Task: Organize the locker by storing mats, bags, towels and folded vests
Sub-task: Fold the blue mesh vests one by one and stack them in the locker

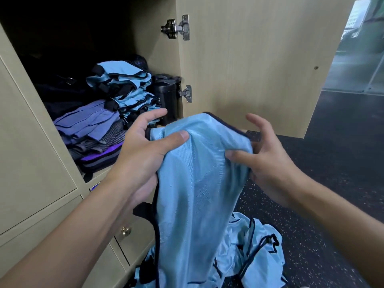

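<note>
- Thumb and curled fingers of the left hand (143, 146) formed a closed grip on the upper left edge of a light-blue vest (199, 183), the thumb pressed flat on the cloth and the forefinger stretched out behind it.
- The right hand (268, 154) pinched the vest's upper right edge between the thumb and fingers hidden under the cloth; its upper fingers stood spread and free of the fabric.
- The vest, trimmed in dark binding, hung from both grips in front of the open locker (158, 59), its lower end reaching down to a loose heap of blue vests (255, 246) on the speckled dark floor (342, 163).
- Inside the locker, just beyond the left hand, a stack of folded vests (124, 88) in the same blue sat on the shelf, with a pile of purple and grey folded cloths (89, 125) to its left.
- A black container (168, 96) stood upright between the stack and the locker's right wall; a dark bag (62, 88) lay in shadow at the back left.
- The locker door (249, 59) stood swung open at right on two metal hinges (178, 28), and a brass knob (125, 230) showed on a drawer front below the shelf.
</note>
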`<state>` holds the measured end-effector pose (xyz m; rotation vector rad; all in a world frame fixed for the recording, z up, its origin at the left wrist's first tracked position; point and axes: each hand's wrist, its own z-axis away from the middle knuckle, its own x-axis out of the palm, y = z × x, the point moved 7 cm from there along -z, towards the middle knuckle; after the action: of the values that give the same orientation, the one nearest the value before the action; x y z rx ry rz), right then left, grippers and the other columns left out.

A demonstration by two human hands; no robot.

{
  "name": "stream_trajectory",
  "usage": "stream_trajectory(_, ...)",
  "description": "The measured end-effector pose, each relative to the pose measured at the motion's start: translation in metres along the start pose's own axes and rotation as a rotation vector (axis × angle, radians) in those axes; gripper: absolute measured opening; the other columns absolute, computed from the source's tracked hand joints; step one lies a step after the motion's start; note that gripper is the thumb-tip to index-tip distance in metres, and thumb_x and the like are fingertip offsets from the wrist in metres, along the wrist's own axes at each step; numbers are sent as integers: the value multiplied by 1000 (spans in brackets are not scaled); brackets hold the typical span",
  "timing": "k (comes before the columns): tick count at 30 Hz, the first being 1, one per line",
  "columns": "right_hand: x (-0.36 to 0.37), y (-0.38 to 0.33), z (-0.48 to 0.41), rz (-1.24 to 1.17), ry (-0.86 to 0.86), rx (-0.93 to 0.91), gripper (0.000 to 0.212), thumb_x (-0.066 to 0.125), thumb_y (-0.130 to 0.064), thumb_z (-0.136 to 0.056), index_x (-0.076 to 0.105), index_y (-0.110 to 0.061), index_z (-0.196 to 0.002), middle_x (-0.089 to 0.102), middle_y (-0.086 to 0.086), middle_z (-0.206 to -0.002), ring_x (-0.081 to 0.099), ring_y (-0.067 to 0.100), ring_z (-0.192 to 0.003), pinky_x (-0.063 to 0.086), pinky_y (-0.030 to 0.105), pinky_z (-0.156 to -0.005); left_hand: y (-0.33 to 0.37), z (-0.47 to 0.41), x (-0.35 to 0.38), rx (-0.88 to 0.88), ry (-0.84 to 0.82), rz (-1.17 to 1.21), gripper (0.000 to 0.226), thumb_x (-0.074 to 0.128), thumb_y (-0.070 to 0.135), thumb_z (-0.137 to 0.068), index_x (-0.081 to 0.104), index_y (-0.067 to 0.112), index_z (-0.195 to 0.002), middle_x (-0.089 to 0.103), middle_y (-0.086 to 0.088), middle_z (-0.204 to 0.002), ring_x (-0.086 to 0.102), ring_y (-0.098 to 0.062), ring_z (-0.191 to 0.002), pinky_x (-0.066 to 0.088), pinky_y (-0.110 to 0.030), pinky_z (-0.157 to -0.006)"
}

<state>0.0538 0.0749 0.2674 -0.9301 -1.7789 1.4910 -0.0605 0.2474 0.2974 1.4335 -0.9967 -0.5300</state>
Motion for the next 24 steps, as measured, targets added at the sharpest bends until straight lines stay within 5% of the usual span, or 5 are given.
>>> stream_trajectory(7,23,5,8,71,-74,-96,102,78,-1,-78,23,-52,-146,65,-2,-119,71,15,-100,57,39,-89,-3,-1,-9,-31,109,61,60,75,1,-82,53,25,-132,74,-10,-105,75,-21,-86,62,-34,-72)
stream_trajectory(13,10,-15,7,36,100,-239,77,68,-8,-90,31,-55,-137,62,25,-104,63,43,-94,56,53,-89,-46,4,1,-329,-61,-120,105,75,-5,-80,15,45,-151,65,-10,-110,76,-20,-83,62,-36,-70)
stream_trajectory(16,7,-12,5,158,24,-209,89,81,-29,-78,25,-58,-140,44,-5,-137,44,15,-128,39,46,-111,-34,-1,-1,-219,30,30,95,66,-15,-82,26,37,-150,67,-18,-113,75,-20,-82,62,-33,-67)
stream_trajectory(20,12,-6,6,205,-53,-145,100,84,-13,-74,25,-60,-140,37,-11,-147,43,13,-133,47,39,-104,-21,-8,-8,-119,95,90,96,73,1,-82,19,37,-153,66,-1,-118,75,-12,-85,60,-39,-83)
stream_trajectory(24,3,-11,3,105,69,-192,88,79,-9,-80,32,-55,-138,41,-5,-139,52,13,-125,56,32,-93,-45,8,8,-329,-208,-155,120,82,12,-63,11,55,-150,59,-1,-134,74,-14,-92,59,-32,-77)
